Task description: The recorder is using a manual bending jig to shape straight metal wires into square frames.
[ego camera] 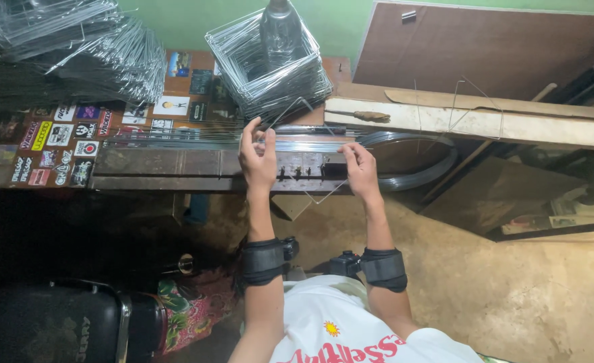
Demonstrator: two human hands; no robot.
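Seen from above, the left hand (257, 158) and right hand (359, 167) are set apart, both clamped on a thin bent wire (310, 195) at the front edge of a wooden bench (162, 165). Straight wires (176, 138) lie along the bench. Behind, a bottle (281, 27) stands inside a stack of wire frames (270, 74); another heap (75, 47) fills the far left corner.

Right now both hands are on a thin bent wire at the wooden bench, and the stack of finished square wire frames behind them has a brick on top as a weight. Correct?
Not quite. The left hand and right hand are on the thin bent wire at the wooden bench, but a clear plastic bottle, not a brick, stands on the stack of square wire frames. The head view shows it.
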